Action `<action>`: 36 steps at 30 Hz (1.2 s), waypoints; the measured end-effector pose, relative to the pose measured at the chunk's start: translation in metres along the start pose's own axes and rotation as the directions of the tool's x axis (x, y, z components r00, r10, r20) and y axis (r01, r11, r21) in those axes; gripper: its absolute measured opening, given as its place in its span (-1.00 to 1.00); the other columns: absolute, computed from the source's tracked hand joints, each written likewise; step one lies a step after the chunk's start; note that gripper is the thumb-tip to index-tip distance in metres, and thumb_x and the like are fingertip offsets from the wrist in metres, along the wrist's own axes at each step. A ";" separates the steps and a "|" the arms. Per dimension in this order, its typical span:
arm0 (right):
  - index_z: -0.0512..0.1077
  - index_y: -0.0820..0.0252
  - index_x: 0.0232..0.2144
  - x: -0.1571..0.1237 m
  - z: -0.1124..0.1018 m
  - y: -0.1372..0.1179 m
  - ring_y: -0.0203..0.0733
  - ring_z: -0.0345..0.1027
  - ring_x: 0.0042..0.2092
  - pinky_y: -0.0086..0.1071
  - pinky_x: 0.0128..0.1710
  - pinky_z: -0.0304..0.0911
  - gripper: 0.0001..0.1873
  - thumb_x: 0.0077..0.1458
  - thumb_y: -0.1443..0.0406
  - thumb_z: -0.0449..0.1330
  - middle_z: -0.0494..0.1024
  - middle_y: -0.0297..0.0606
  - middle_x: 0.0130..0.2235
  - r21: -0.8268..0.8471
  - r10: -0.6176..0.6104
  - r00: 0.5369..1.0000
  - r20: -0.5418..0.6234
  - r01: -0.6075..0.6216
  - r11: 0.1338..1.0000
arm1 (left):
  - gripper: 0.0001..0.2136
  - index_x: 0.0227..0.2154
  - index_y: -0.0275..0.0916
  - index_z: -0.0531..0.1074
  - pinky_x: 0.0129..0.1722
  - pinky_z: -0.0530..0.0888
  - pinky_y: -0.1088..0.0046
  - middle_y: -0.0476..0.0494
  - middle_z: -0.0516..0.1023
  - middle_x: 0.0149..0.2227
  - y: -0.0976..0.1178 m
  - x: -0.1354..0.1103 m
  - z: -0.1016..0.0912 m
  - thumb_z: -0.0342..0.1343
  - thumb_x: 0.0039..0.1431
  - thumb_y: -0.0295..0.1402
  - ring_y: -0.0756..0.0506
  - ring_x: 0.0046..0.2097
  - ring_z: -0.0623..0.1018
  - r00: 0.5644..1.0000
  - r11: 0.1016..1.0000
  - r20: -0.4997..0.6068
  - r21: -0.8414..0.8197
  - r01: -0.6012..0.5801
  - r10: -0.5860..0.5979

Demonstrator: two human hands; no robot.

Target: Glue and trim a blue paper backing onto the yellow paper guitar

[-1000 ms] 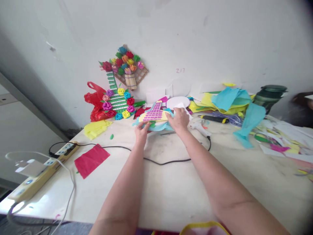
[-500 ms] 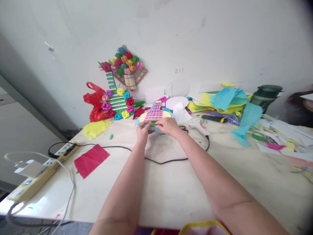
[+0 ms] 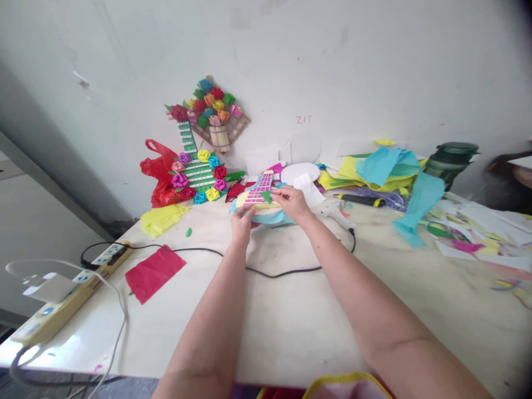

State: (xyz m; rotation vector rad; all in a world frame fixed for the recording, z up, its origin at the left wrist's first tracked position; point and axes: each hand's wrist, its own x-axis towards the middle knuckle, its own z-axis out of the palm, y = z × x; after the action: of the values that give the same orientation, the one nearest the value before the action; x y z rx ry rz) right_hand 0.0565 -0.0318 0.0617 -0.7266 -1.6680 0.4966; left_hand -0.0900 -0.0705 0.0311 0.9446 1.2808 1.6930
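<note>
A yellow paper guitar cutout [image 3: 269,204] with purple strips lies over blue crepe paper [image 3: 272,218] at the middle back of the table. At its lower left edge is my left hand [image 3: 241,221], fingers closed on the rim of the cutout. My right hand [image 3: 293,202] pinches a small green paper leaf [image 3: 266,196] just above the strips. Whether the leaf touches the guitar cannot be made out. Behind my right hand lies the white hot glue gun [image 3: 338,212], partly covered by the hand and wrist.
A finished green guitar with paper flowers [image 3: 202,176] leans at the wall beside a red plastic bag [image 3: 160,172]. A power strip [image 3: 70,299] runs along the left edge. A black cord [image 3: 274,275] crosses in front of my hands. Crepe paper [image 3: 384,169], a cutter [image 3: 361,200] and scraps fill the right.
My right hand has lifted and shifted right, bringing the green leaf over the purple strips. The guitar cutout now leans a little differently, and more blue crepe paper shows below it.
</note>
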 end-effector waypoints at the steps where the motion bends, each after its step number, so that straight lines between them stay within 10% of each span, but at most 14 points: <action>1: 0.48 0.24 -0.49 0.002 -0.002 0.001 -0.32 0.30 -0.50 -0.46 -0.47 0.23 -0.85 -0.10 0.27 0.16 0.47 -0.32 -0.52 0.067 0.089 0.995 -0.037 -0.086 0.994 | -0.64 -0.32 -0.34 0.46 -0.56 0.48 0.38 0.02 0.35 -0.57 0.000 0.000 0.000 0.19 -0.26 -0.28 0.05 -0.58 0.37 1.000 1.000 -0.001 0.009 -0.006 0.006; 5: 0.43 0.29 -0.40 0.011 -0.027 0.007 -0.41 0.18 -0.65 -0.51 -0.64 0.16 -0.81 -0.06 0.29 0.09 0.39 -0.37 -0.58 0.326 0.459 0.810 -0.364 -0.351 0.878 | -0.64 -0.31 -0.33 0.47 -0.57 0.48 0.39 0.01 0.34 -0.56 -0.002 0.000 0.001 0.18 -0.25 -0.27 0.06 -0.59 0.35 0.999 0.998 -0.017 0.056 -0.027 0.028; 8: 0.26 0.14 -0.06 0.017 -0.060 0.014 -0.38 0.37 -0.45 -0.51 -0.53 0.27 -0.63 0.03 0.28 0.01 0.45 -0.29 -0.26 0.491 0.529 0.494 -0.691 -0.216 0.844 | -0.63 -0.29 -0.32 0.47 -0.56 0.47 0.40 -0.02 0.37 -0.52 -0.003 0.001 0.001 0.17 -0.24 -0.27 0.06 -0.57 0.36 0.999 0.996 -0.025 0.088 -0.032 0.035; 11: 0.11 0.01 0.03 0.019 -0.082 0.018 -0.33 0.41 -0.27 -0.47 -0.48 0.33 -0.56 0.07 0.31 -0.03 0.36 -0.26 -0.07 0.562 0.560 0.377 -0.738 -0.116 0.819 | -0.64 -0.29 -0.32 0.48 -0.54 0.47 0.40 -0.03 0.38 -0.51 -0.004 0.001 0.002 0.16 -0.24 -0.27 0.05 -0.56 0.38 0.999 0.995 -0.015 0.098 -0.029 0.031; 19: 0.33 0.31 -0.39 0.007 -0.044 0.036 -0.32 0.33 -0.59 -0.51 -0.73 0.18 -0.82 -0.06 0.28 0.14 0.42 -0.26 -0.50 0.301 0.760 0.603 -0.242 -0.698 0.649 | -0.64 -0.32 -0.32 0.48 -0.53 0.47 0.40 -0.01 0.35 -0.52 -0.004 0.003 0.001 0.18 -0.27 -0.26 0.06 -0.57 0.36 0.997 0.996 -0.067 0.080 -0.029 0.034; 24: 0.34 0.31 -0.40 -0.006 -0.027 0.046 -0.26 0.33 -0.58 -0.47 -0.72 0.16 -0.71 -0.11 0.18 0.20 0.39 -0.26 -0.53 0.083 0.812 0.568 -0.137 -0.810 0.580 | -0.64 -0.33 -0.33 0.48 -0.55 0.47 0.42 -0.02 0.35 -0.52 -0.005 0.004 0.000 0.17 -0.27 -0.27 0.06 -0.56 0.35 0.991 0.997 -0.125 0.065 -0.046 0.054; 30: 0.33 0.31 -0.46 -0.010 -0.012 0.032 -0.35 0.27 -0.61 -0.55 -0.77 -0.07 -0.83 -0.05 0.27 0.16 0.39 -0.31 -0.59 0.321 0.898 0.423 0.123 -0.873 0.367 | -0.71 -0.37 -0.30 0.48 -0.56 0.47 0.41 -0.04 0.36 -0.52 -0.008 0.008 -0.007 0.11 -0.25 -0.31 0.04 -0.55 0.36 0.979 0.992 -0.188 0.120 -0.051 0.073; 36: 0.29 0.27 -0.53 -0.014 0.003 0.028 -0.42 0.19 -0.67 -0.57 -0.74 -0.07 -0.92 -0.10 0.41 0.17 0.33 -0.41 -0.70 0.351 0.897 0.412 0.158 -0.873 0.340 | -0.78 -0.43 -0.31 0.48 -0.55 0.46 0.40 -0.08 0.40 -0.53 0.003 0.008 -0.012 0.04 -0.22 -0.41 -0.03 -0.54 0.43 0.982 0.968 -0.185 0.236 0.080 -0.036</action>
State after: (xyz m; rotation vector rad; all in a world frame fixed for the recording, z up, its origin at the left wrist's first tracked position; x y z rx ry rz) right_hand 0.0608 -0.0214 0.0321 -1.3250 -0.8833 1.5362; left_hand -0.1040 -0.0686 0.0321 0.8982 1.6497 1.6305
